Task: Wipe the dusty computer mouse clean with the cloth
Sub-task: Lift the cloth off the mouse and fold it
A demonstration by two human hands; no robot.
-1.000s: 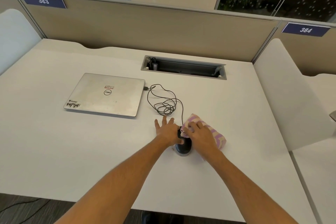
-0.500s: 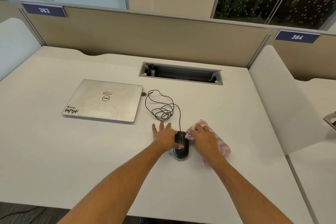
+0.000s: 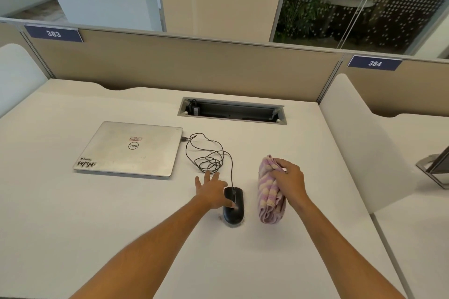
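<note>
A black wired computer mouse (image 3: 233,209) lies on the white desk (image 3: 97,213), a little grey dust around its near end. My left hand (image 3: 211,190) rests beside it on its left, fingers spread flat on the desk and thumb touching the mouse's top. My right hand (image 3: 290,181) grips a bunched pink-and-cream striped cloth (image 3: 268,198) to the right of the mouse, a gap apart from it. The cloth's lower end rests on the desk.
The mouse's black cable (image 3: 209,155) coils behind my left hand and plugs into a shut silver laptop (image 3: 131,149). An open cable tray (image 3: 232,110) is set into the desk's back. A white divider (image 3: 359,143) bounds the right side.
My right hand has drawn the cloth off the mouse and to the right, bunching it up. The mouse top is now uncovered. My left hand stays at the mouse's left side.
</note>
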